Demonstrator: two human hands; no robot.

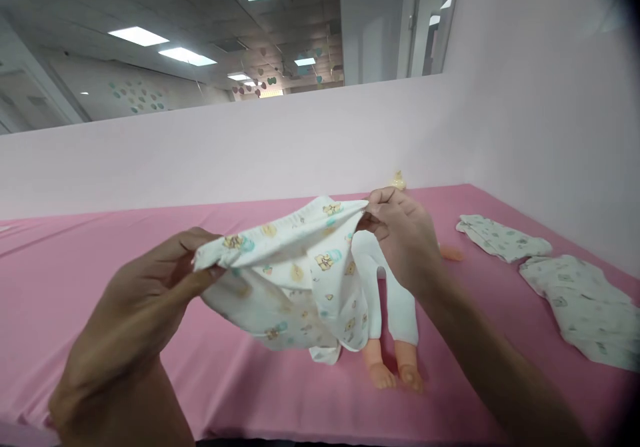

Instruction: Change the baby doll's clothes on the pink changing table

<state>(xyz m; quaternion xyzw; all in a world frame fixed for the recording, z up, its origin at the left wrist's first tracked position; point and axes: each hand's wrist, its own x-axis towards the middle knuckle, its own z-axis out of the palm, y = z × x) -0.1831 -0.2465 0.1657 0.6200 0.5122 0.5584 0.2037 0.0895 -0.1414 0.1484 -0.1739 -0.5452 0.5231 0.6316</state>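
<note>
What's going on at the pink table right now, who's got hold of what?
A person holds a small printed baby garment stretched between both hands: the left hand pinches one edge, the right hand the other. It hangs above a baby doll in white leggings, which lies on the pink table with bare feet toward the camera. Two more printed garments lie on the table to the right.

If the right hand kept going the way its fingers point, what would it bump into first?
Probably the printed baby garment it already pinches: the right hand points leftward along the stretched edge, toward the left hand. Depth is hard to judge.
</note>
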